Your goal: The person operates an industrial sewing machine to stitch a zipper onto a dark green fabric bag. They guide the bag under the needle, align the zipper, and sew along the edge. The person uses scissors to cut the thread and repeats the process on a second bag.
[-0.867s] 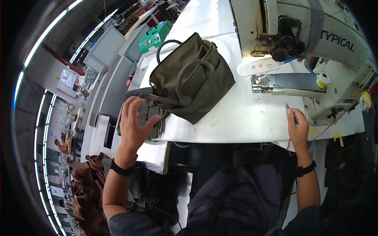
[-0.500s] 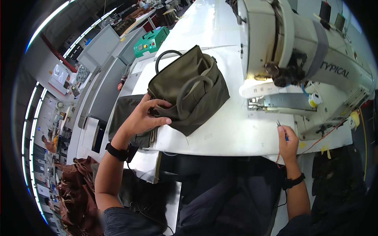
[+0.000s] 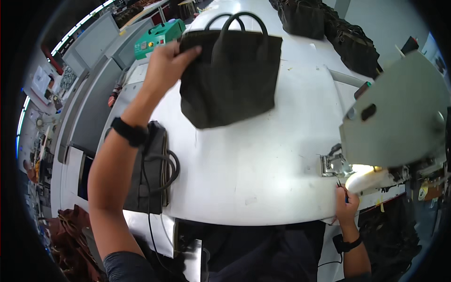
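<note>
My left hand grips a dark olive handbag by its upper left corner, thumb over the front. The bag hangs upright over the far part of the white table, its two looped handles pointing up and a zip along the top edge. Close to the sewing machine's foot, at the table's right front, my right hand is closed around thread snips with dark pointed tips and a bit of blue. Beside my left forearm lies another dark bag, flat, with its handles toward the middle of the table.
A sewing machine stands on the right of the white table. Several dark bags lie at the back right. A green box sits at the back left, and brown material is heaped low on the left.
My left hand has lifted the handbag and carried it away from me; its open top now looks closed up. The view has shifted, and my right hand still holds the snips near the machine.
</note>
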A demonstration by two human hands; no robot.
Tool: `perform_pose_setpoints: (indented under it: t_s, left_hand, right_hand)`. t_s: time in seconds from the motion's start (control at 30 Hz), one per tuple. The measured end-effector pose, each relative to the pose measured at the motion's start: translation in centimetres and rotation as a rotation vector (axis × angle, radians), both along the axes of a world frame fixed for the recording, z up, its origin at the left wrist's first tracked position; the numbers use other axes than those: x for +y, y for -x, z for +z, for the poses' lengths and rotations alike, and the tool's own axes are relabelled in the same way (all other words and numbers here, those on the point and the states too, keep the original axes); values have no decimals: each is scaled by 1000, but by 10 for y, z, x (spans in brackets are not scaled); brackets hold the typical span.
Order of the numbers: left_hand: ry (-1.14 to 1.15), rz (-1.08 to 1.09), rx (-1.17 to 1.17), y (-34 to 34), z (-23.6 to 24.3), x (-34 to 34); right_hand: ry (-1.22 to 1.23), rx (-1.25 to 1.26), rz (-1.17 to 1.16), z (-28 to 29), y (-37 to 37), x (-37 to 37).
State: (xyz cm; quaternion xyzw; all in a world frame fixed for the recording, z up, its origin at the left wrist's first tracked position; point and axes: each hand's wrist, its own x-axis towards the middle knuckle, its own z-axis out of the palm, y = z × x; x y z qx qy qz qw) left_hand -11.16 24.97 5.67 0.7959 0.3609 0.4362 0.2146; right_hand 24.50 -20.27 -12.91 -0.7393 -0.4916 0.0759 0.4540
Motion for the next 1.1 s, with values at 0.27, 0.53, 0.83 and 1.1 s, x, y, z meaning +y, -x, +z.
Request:
perform_pose_setpoints:
  t_s: [0.27,0.53,0.83,1.1]
  left_hand:
    - [-323,342,4,-37,-2,192]
    - [-428,489,128,-25,-111,340]
    - [-469,296,490,36,-80,331]
    - [275,318,1197,137,40,130]
  right_hand:
    - [91,-236,-91,-20,-10,-15]
    - [20,-237,-29,-17,13,3]
    - [245,-279,-51,-34,-24,-39]
    - [111,-118,-16,4,6,6]
